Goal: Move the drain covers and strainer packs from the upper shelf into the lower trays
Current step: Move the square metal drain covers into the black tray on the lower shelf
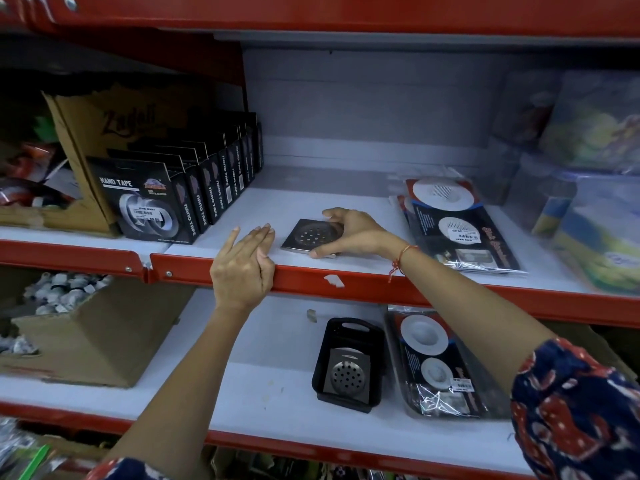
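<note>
A square steel drain cover [306, 235] lies flat near the front of the upper shelf. My right hand [353, 233] grips its right side, fingers over the far corner and thumb at the near edge. My left hand [242, 268] rests on the red front lip of that shelf, fingers flat on the white surface, holding nothing. To the right on the upper shelf lie strainer packs [457, 220] with white round strainers. On the lower shelf a black tray [320, 372] holds another drain cover [348, 374], and beside it a clear tray [393, 348] holds a strainer pack [436, 362].
Black nano tape boxes [180, 199] stand in a row at the left of the upper shelf, beside a torn cardboard box [86, 133]. Plastic-wrapped goods [588, 188] fill the right end. A cardboard box of small fittings [86, 327] sits at the lower left.
</note>
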The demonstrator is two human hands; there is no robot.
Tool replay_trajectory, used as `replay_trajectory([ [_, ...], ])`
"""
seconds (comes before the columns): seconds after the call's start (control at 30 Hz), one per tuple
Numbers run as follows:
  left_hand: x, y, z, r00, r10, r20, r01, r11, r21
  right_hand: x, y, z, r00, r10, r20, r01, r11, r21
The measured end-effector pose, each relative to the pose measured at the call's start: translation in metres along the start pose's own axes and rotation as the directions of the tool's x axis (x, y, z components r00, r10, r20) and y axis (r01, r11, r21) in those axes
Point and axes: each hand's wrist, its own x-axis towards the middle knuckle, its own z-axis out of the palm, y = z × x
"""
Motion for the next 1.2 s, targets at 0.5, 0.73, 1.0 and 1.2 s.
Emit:
replay_trajectory([
  [0.5,0.002,0.003,-0.008,0.997,-0.008,0.079,0.007,1.000,0.002,-0.117,-0.020,0.014,0.926,-0.222,-0.306,0.240,0.971,0.020],
  [0.73,0.002,0.002,-0.009,0.993,-0.011,0.122,0.008,1.000,0.025,-0.148,-0.004,0.045,0.866,-0.425,-0.263,0.427,0.903,-0.052],
  [1.0,0.003,0.004,-0.011,0.996,-0.001,0.085,0.002,1.000,-0.006,-0.146,0.040,0.091,0.909,-0.397,-0.125,0.390,0.917,-0.079],
  [1.2,0.002,0.003,-0.008,0.999,0.006,0.049,-0.006,1.000,-0.018,-0.122,0.092,0.123,0.985,-0.152,-0.079,0.143,0.983,-0.113],
])
